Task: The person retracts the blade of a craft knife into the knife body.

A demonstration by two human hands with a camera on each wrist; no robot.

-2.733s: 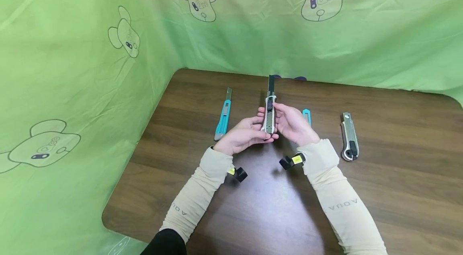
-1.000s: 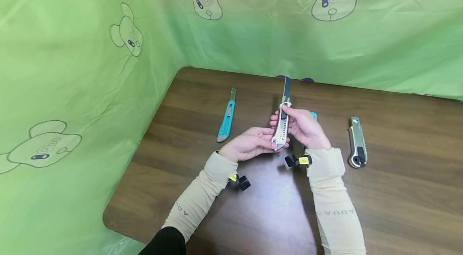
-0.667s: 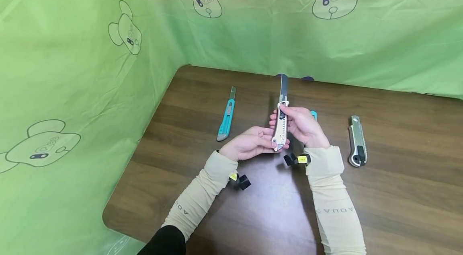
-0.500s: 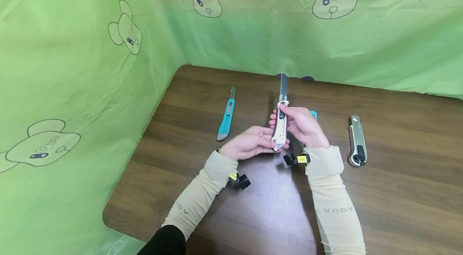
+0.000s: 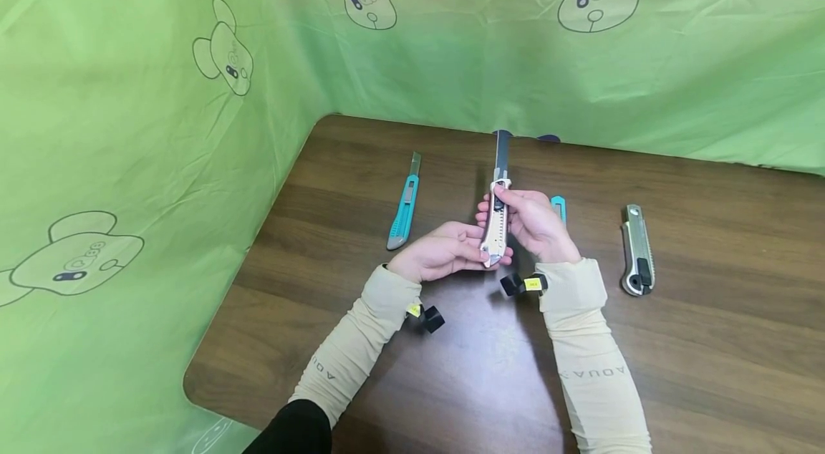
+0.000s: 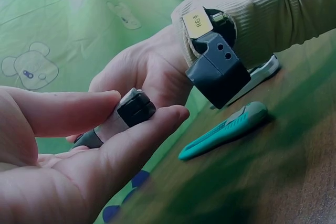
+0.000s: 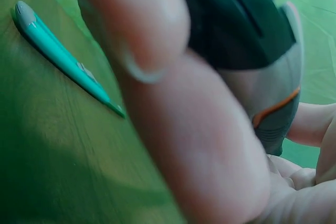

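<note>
In the head view, a silver snap-off utility knife (image 5: 495, 225) is held above the table, its long blade (image 5: 502, 152) extended and pointing away. My left hand (image 5: 445, 252) pinches the knife's near end between thumb and fingers. My right hand (image 5: 533, 221) grips the upper handle, with the thumb by the dark slider (image 5: 498, 202). The left wrist view shows the knife's black end (image 6: 136, 108) at the left fingertips. Close up in the right wrist view, the handle (image 7: 278, 95) has an orange line; the right fingers hide much of it.
A turquoise cutter (image 5: 403, 214) with its blade out lies on the wooden table (image 5: 290, 296) to the left. Another turquoise cutter (image 5: 558, 207) is mostly hidden behind the right hand. Farther right lies a silver utility knife (image 5: 637, 253). Green curtain (image 5: 451, 67) hangs around the table.
Over the past seconds the knife has turned slightly, its face now brighter. In the last half second both hands and the knife have shifted a little left, exposing more of the turquoise cutter behind.
</note>
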